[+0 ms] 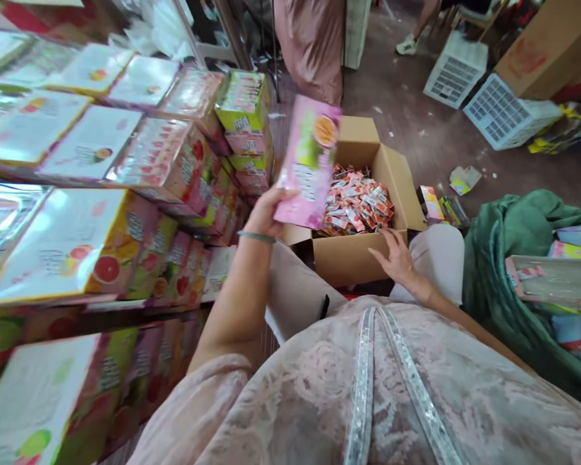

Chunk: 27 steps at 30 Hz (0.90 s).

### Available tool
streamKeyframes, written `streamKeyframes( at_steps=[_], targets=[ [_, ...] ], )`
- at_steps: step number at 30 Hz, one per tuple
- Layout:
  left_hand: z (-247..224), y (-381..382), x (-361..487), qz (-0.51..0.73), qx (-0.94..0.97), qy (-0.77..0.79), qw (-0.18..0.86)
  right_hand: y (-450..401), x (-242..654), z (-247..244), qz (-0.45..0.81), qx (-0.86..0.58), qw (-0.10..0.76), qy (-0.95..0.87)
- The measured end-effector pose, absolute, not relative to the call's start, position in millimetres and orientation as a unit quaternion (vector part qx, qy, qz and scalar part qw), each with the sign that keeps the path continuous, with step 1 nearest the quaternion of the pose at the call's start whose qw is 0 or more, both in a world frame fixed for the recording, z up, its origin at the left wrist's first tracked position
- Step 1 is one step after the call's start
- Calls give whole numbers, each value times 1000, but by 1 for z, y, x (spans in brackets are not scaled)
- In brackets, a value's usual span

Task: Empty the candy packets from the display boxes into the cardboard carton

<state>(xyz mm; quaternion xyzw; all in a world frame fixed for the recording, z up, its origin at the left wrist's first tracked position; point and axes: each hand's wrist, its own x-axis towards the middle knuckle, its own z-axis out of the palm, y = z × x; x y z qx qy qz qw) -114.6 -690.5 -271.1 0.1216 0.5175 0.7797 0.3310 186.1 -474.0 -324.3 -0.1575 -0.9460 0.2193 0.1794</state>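
Pink carton [308, 161] printed with fruit

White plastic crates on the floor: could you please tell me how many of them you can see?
2. One white crate lies at the upper right on the floor; the second white crate lies just right of it, beside a large cardboard box. Others may be hidden.
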Motion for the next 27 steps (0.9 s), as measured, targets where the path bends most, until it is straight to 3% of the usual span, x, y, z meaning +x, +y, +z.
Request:
streamKeyframes(
  at_steps=[3,6,9,20,27],
  targets=[
    [-298,-629,-103,659,172,597,425,-472,178,-317,164,-148,174,-960],
    [-328,-588,-91,466,223,757,400,-466,160,-331,131,-160,83,-975],
    [-347,-566,-85,341,287,809,383,-455,139,-347,133,-160,-14,-978],
    [-351,-565,-95,336,244,826,382,-422,98,-364,130,-51,-107,-984],
    [-369,-571,-121,456,182,741,459,-440,92,-359,296,-93,14,-950]
  ],
)
